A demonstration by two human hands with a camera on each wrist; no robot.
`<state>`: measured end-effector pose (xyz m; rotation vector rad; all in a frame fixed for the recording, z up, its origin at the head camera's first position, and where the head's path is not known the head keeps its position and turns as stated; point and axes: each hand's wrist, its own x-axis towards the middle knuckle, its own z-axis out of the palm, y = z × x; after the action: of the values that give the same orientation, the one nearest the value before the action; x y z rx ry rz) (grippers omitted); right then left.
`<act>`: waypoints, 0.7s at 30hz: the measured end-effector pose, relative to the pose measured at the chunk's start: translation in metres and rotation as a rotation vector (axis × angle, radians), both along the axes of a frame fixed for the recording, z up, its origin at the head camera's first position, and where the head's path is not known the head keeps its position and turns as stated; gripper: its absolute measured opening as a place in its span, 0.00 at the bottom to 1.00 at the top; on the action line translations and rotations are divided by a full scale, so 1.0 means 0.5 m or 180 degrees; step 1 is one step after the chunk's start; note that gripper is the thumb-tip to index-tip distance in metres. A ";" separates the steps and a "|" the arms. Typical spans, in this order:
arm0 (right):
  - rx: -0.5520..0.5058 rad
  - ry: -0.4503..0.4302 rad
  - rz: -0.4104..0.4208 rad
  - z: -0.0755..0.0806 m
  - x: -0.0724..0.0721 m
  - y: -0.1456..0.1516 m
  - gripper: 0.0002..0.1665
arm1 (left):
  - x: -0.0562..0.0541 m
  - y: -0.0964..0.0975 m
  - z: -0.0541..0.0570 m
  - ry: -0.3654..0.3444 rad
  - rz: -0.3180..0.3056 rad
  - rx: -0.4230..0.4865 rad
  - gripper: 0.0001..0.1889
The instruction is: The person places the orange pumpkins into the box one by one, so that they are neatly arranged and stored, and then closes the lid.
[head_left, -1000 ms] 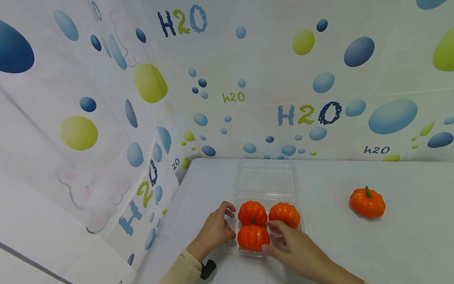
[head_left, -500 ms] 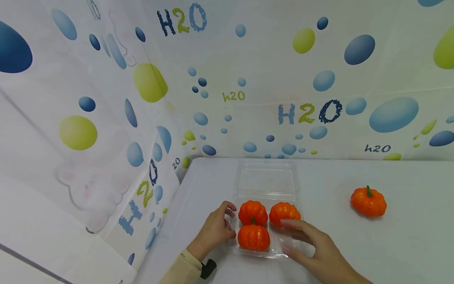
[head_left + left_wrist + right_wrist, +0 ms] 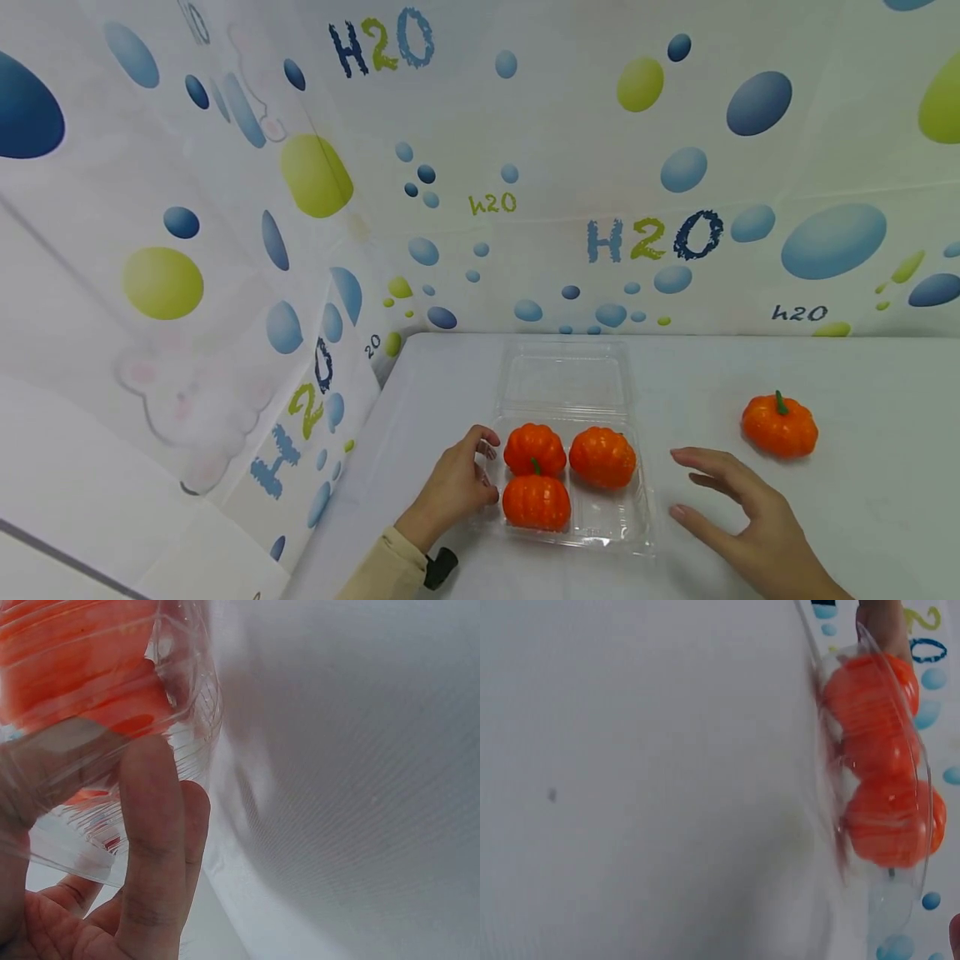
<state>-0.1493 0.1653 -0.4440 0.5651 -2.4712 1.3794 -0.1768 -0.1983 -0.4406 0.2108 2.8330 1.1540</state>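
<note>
A clear plastic clamshell box point(image 3: 611, 521) stands on the table with its lid point(image 3: 562, 379) folded back. Two small orange pumpkins point(image 3: 536, 504) fill its left side, one behind the other, and a third pumpkin point(image 3: 602, 457) sits at the back right. My left hand point(image 3: 453, 483) holds the box's left edge, its curved fingers point(image 3: 150, 832) against the plastic wall in the left wrist view. To the right of the box, my right hand point(image 3: 757, 521) hovers with thumb and fingers spread, nothing between them. A fourth, green-stemmed pumpkin point(image 3: 780, 427) lies beyond it.
A white table point(image 3: 885, 467) carries everything. Behind it and on the left rise white sheets point(image 3: 540, 117) printed with blue and green bubbles. In the right wrist view the box wall point(image 3: 922, 825) shows side-on, pumpkins behind it.
My right hand has drawn away from the front-left pumpkin and moved right, out past the box's right edge. The left hand and the pumpkins have stayed where they were.
</note>
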 end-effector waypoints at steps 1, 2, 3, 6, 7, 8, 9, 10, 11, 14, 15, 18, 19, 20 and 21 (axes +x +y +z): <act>0.0002 0.0065 -0.0044 -0.002 -0.005 0.010 0.38 | 0.000 0.000 0.000 0.0001 -0.0005 0.0008 0.32; 0.0024 0.0108 -0.0120 -0.003 -0.011 0.020 0.39 | -0.001 0.000 -0.001 -0.0004 -0.0007 0.0012 0.32; 0.0043 0.0150 -0.0195 -0.004 -0.016 0.030 0.39 | -0.001 0.000 -0.001 -0.0014 -0.0004 0.0003 0.32; 0.0118 0.0228 -0.0467 -0.002 -0.033 0.058 0.40 | -0.003 0.000 -0.002 -0.0014 0.0003 -0.0005 0.32; 0.0102 0.0281 -0.0519 -0.001 -0.038 0.068 0.41 | -0.003 0.001 -0.002 -0.0023 0.0010 -0.0006 0.32; 0.0107 0.0307 -0.0595 0.000 -0.044 0.077 0.42 | -0.003 0.001 -0.002 -0.0029 0.0018 -0.0017 0.32; 0.0123 0.0337 -0.0674 0.001 -0.049 0.086 0.42 | -0.003 0.001 -0.002 -0.0032 0.0024 -0.0023 0.32; 0.0123 0.0356 -0.0747 0.003 -0.054 0.095 0.43 | -0.004 0.001 -0.002 -0.0033 0.0026 -0.0023 0.32; 0.0129 0.0368 -0.0811 0.005 -0.059 0.103 0.45 | -0.004 0.001 -0.002 -0.0037 0.0029 -0.0027 0.32; 0.0206 0.0374 -0.0992 0.013 -0.075 0.121 0.49 | -0.004 0.002 -0.002 -0.0056 0.0030 -0.0035 0.32; 0.0229 0.0377 -0.1035 0.017 -0.080 0.126 0.51 | -0.004 0.002 -0.001 -0.0063 0.0033 -0.0035 0.32; 0.0234 0.0439 -0.1075 0.026 -0.098 0.139 0.55 | -0.004 0.003 0.000 -0.0076 0.0036 -0.0038 0.32; 0.0224 0.0465 -0.1073 0.027 -0.104 0.143 0.57 | -0.005 0.004 0.000 -0.0081 0.0040 -0.0036 0.32; 0.0213 0.0483 -0.1069 0.029 -0.109 0.148 0.58 | -0.005 0.004 0.001 -0.0082 0.0041 -0.0037 0.32; 0.0200 0.0495 -0.1062 0.030 -0.115 0.152 0.59 | -0.005 0.005 0.001 -0.0077 0.0041 -0.0039 0.32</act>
<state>-0.2067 0.2415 -0.4289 0.2451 -2.3571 1.0903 -0.1793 -0.1960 -0.4399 0.1768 2.8240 1.1333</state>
